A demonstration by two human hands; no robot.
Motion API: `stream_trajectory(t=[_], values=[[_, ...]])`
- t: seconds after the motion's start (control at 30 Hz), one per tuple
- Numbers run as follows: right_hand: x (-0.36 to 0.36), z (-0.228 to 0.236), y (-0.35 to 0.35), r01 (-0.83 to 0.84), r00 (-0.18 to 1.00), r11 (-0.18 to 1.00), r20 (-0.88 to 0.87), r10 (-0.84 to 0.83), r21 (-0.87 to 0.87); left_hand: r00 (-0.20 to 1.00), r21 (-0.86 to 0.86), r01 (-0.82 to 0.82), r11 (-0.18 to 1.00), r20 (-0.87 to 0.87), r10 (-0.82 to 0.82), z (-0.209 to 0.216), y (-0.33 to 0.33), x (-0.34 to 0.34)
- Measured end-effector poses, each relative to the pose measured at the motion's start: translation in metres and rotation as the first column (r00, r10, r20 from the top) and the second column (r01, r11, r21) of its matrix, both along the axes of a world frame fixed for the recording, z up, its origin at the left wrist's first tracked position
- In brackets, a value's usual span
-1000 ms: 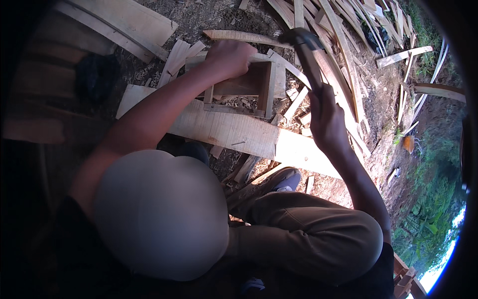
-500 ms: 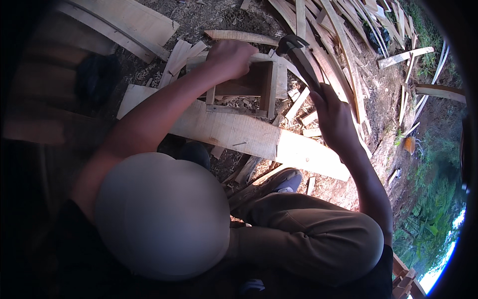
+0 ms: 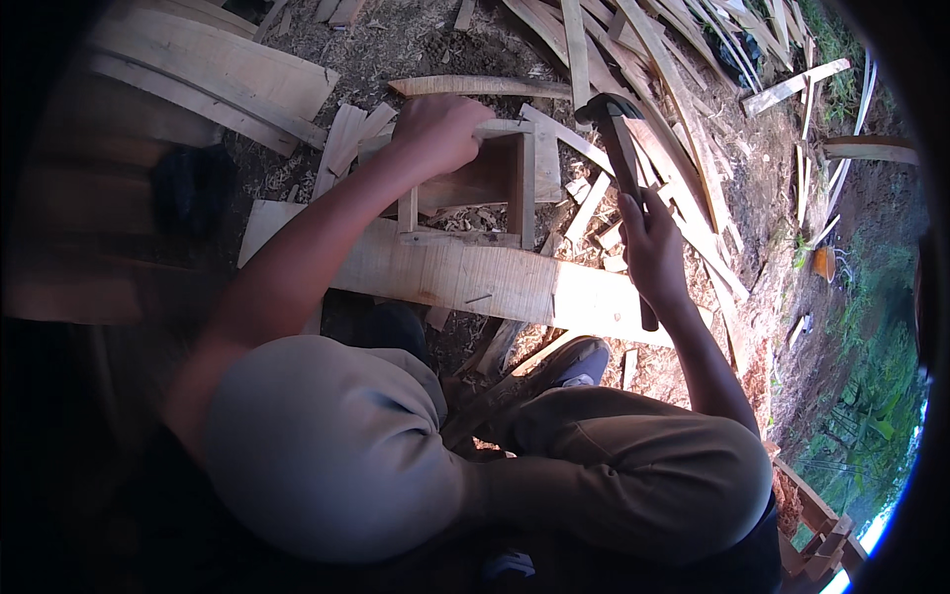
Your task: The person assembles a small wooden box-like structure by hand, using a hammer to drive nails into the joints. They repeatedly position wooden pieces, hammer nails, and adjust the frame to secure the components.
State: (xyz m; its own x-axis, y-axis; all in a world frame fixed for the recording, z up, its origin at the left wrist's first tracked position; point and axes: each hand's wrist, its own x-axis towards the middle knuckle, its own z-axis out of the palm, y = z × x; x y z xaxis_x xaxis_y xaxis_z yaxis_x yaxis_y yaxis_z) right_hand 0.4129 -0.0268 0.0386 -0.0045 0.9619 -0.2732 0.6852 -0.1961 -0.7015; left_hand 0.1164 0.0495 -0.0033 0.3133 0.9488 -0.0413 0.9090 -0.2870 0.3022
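Observation:
A small rectangular wooden box frame [image 3: 527, 188] rests on a wide pale plank [image 3: 396, 259] on the ground. My left hand [image 3: 440, 131] is closed over the frame's far rail, its fingertips mostly hidden. To the right of the frame, my right hand [image 3: 653, 247] grips a claw hammer [image 3: 623, 158] by its handle. The hammer is raised, its dark head up and away from the wood, apart from the frame. A loose nail [image 3: 478, 297] lies on the plank.
Long thin wood strips [image 3: 683, 119] are heaped at the far right. Boards [image 3: 218, 74] lie at the far left. Offcuts and shavings cover the dirt around the frame. My bent knees [image 3: 683, 465] and a shoe [image 3: 584, 364] are close to the plank's near side.
The hammer has turned more upright, and its handle end now shows below my right hand. My left hand stays on the frame's far rail. The whole view has shifted slightly.

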Motion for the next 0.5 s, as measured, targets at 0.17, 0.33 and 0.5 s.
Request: stream_trajectory(t=[0.17, 0.33, 0.5], values=[[0.006, -0.019, -0.003, 0.027, 0.993, 0.999, -0.114, -0.031, -0.036, 0.999, -0.019, -0.001, 1.000, 0.036, 0.002, 0.011, -0.005, 0.003], [0.000, -0.031, -0.006, 0.025, 0.989, 0.995, -0.144, -0.039, -0.096, 0.988, 0.044, 0.031, 0.999, 0.152, -0.037, 0.012, -0.009, 0.009], [0.001, -0.037, -0.014, -0.002, 0.983, 0.988, -0.181, -0.027, -0.155, 0.998, -0.151, -0.060, 0.987, 0.027, 0.065, 0.022, -0.007, 0.022]])
